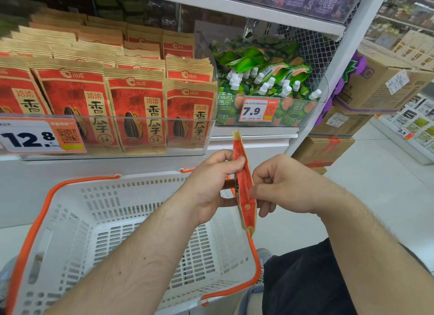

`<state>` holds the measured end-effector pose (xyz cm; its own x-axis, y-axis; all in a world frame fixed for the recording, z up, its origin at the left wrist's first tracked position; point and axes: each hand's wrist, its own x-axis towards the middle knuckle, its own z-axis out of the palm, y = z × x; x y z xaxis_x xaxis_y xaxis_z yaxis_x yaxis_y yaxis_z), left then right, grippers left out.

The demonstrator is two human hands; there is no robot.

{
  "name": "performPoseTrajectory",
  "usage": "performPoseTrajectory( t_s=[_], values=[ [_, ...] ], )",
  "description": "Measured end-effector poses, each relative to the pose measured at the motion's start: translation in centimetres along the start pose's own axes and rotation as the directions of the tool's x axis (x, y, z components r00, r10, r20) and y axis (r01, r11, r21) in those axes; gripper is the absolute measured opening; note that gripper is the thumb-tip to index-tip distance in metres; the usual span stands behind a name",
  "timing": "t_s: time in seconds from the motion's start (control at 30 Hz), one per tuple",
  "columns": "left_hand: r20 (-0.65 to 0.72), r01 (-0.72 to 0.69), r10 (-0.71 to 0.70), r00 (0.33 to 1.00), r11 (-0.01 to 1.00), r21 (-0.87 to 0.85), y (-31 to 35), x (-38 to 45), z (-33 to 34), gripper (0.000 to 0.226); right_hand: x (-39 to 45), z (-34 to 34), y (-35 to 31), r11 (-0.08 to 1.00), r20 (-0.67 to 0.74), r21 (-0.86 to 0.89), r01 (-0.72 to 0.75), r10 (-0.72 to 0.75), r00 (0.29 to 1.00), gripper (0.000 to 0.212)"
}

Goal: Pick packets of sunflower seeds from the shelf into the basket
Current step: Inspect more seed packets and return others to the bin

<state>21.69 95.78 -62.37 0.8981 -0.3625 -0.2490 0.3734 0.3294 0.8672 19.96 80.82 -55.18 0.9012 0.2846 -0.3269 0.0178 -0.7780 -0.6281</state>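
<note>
I hold one packet of sunflower seeds (244, 185) edge-on at the centre of the frame, above the far right corner of the basket (70, 220). My left hand (211, 185) pinches it from the left, thumb against its upper part and fingers curled behind. My right hand (279, 185) meets it from the right with fingers curled in against its edge; whether they actually pinch it I cannot tell. The packet stands nearly upright, red face and kraft-brown seams showing, its print too narrow to read.

The basket is white perforated plastic with an orange rim and handles, lower left of the frame; nothing shows inside it.

On the shelf (253, 136), upper left, four front rows of identical packets (136, 112) stand behind a clear rail, more ranked behind them. Each reads 洽洽 at the top and 香瓜子 down a tan strip, beside a drawn seed. One price tag (42, 136) at left reads 12.8 with a QR code.

Right of centre, a clear bin holds green pouches with white caps (265, 80); their number is uncertain. Its tag (258, 110) reads 7.9.

At the right edge, cardboard cartons (385, 89) are stacked on the floor.
</note>
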Motion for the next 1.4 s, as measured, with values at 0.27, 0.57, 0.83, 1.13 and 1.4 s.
performPoseTrajectory(
  t_s=[0.27, 0.57, 0.83, 1.13, 1.4],
  values=[
    [-0.025, -0.003, 0.002, 1.0, 0.998, -0.064, -0.1, 0.3, -0.3, 0.023, -0.4, -0.3, 0.4, 0.989, 0.207, -0.138, -0.06, 0.088, 0.974, 0.017],
    [-0.008, 0.008, -0.009, 1.0, 0.997, -0.078, -0.1, 0.1, -0.3, 0.007, -0.5, -0.7, 1.0, 0.996, 0.287, -0.084, 0.009, 0.015, 0.958, 0.017],
    [0.03, -0.048, 0.054, 0.998, 0.984, -0.171, 0.2, 0.0, -0.5, 0.011, 0.1, -0.9, 1.6, 0.978, 0.028, 0.181, 0.101, -0.107, 0.994, 0.019],
    [0.209, -0.159, 0.189, 0.96, 0.975, -0.155, -0.4, -0.4, -0.9, 0.059, 0.5, -0.7, 2.0, 0.937, -0.037, 0.256, 0.239, -0.238, 0.971, 0.028],
    [0.213, -0.452, 0.417, 0.884, 0.877, 0.16, -1.3, -0.3, -1.1, 0.031, 0.4, -0.7, 1.9, 0.784, -0.051, 0.536, 0.313, -0.34, 0.939, 0.02]
  ],
)
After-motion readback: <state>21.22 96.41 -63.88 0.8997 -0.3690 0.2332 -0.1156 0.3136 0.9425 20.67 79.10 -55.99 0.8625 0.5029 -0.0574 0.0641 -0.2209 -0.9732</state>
